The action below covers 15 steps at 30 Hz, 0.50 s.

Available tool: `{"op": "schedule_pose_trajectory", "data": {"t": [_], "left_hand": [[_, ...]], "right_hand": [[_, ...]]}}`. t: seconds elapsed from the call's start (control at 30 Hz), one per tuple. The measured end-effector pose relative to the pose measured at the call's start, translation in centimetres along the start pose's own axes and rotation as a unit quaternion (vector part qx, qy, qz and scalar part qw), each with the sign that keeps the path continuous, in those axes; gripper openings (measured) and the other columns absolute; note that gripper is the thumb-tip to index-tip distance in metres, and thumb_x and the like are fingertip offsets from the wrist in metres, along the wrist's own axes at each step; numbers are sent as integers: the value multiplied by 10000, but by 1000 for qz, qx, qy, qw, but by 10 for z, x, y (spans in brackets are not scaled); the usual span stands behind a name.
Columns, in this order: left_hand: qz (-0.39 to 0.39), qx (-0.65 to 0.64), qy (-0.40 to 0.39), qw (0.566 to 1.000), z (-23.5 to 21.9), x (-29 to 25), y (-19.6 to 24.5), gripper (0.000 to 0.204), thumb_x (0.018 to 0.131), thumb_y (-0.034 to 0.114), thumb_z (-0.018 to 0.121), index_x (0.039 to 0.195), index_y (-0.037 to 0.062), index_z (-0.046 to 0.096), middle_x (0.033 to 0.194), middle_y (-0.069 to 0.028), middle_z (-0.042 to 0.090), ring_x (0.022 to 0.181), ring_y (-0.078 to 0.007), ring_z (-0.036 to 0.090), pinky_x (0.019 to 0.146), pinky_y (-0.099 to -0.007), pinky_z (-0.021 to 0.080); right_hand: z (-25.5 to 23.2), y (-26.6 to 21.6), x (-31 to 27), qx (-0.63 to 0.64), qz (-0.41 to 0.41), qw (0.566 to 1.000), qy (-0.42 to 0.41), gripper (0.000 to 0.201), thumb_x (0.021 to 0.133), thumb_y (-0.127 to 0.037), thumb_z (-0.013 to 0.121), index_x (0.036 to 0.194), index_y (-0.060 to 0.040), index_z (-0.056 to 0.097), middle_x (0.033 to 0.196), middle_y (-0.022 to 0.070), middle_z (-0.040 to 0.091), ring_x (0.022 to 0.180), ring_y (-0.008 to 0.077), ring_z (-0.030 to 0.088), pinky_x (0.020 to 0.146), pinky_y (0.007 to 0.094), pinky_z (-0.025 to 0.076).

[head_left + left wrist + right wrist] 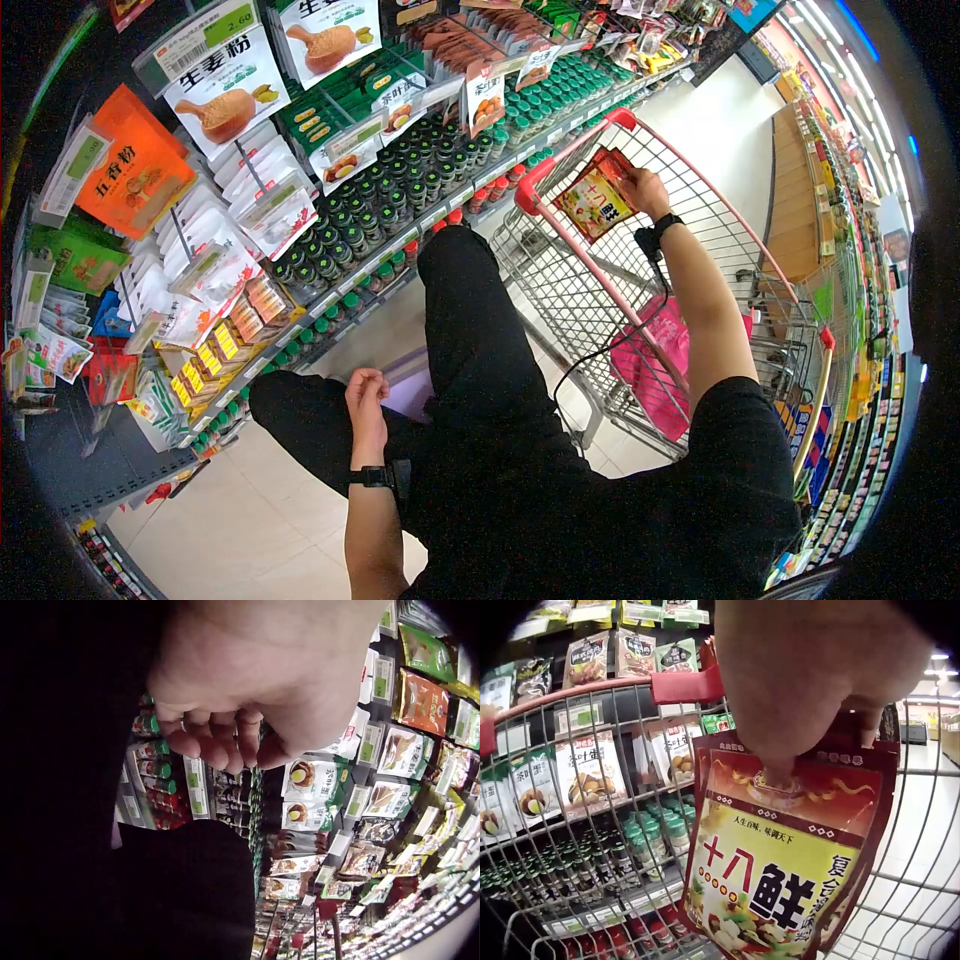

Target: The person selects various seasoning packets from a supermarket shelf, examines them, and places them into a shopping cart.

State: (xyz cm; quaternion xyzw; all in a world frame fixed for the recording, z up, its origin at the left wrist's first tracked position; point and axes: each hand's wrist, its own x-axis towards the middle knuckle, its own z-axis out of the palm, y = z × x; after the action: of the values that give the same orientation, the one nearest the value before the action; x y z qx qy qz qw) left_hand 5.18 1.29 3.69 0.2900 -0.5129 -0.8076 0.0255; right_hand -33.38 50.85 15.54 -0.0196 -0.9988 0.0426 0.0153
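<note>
Seasoning packets (780, 862), likely light, pliable and slick, best held by the top edge, hang inside the shopping cart (622, 119), pinched by the right hand (648, 190); left hand (368, 405) holds nothing

Colours on my feed, cart (620, 119) as reference: grey wire grid, pinkish-red rim, red corners. Packet (780, 847) at the cart: dark red border, yellow panel, white diamonds on a dark band, red and black lettering. Panel (652, 365) at cart's near end: bright pink. Left of cart I get green-capped jars (575, 90), dark-capped jars (385, 190) with green marks, orange pouch (140, 165) farthest. Trousers (460, 320) beside cart: plain black.
</note>
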Motion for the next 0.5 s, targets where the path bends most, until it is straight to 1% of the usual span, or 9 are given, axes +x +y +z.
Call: {"op": "schedule_pose_trajectory", "data": {"t": [0.13,0.23,0.33,0.43,0.5], "left_hand": [[-1,2,-1,1000,1,1,1,37,902,111,567,871,91,562,754,10,523,696,-106,486,647,-254,369],[-1,-1,0,1000,1,-1,2,42,908,114,569,871,94,564,757,10,526,696,-104,487,650,-252,376],[-2,9,3,1000,1,0,1,51,917,118,568,872,95,565,760,10,530,699,-102,488,655,-247,385],[-9,6,5,1000,1,0,0,57,923,120,568,872,94,565,764,10,533,703,-100,489,659,-243,391],[-12,8,8,1000,1,0,1,57,922,119,569,873,92,564,768,10,533,706,-101,490,658,-243,391]], "right_hand": [[-1,2,0,-63,3,998,8,340,878,-368,606,1119,-142,688,940,182,690,894,361,663,765,449,529],[6,9,7,-97,29,995,3,335,889,-383,585,1112,-155,690,941,177,689,892,362,662,750,455,529],[13,12,10,-105,44,994,4,314,891,-374,589,1091,-156,695,936,174,691,889,361,662,745,459,528],[4,3,1,-55,-4,998,34,302,892,-373,591,1072,-156,699,926,170,693,882,357,665,752,457,529],[5,6,4,-83,-13,996,32,294,892,-369,593,1067,-159,702,920,167,695,879,352,668,755,455,530]]}}
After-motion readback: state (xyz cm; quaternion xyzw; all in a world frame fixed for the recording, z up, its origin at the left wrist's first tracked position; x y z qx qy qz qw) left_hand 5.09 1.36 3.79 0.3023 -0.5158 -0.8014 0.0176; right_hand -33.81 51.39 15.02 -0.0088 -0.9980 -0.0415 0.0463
